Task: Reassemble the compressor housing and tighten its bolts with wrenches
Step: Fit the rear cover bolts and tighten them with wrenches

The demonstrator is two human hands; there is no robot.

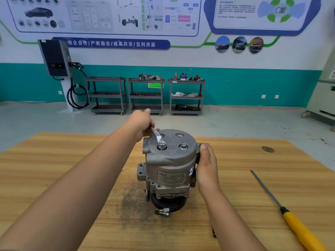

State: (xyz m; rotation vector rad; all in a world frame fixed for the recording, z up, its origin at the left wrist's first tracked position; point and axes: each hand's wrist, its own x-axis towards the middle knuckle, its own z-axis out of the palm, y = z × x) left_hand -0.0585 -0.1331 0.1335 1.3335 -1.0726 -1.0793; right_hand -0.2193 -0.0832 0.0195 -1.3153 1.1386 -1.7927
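A grey metal compressor stands upright in the middle of the wooden table. On its top cover sit two hex bolts: the left bolt and the right bolt. My left hand grips a small silver wrench whose ring end sits on the left bolt. My right hand holds the compressor's right side, fingers wrapped round the housing. Two loose bolts lie on the table at the compressor's base.
A yellow-handled screwdriver lies on the table to the right. A dark oily stain marks the wood left of the compressor. Beyond the table stand three metal carts and a wall charger.
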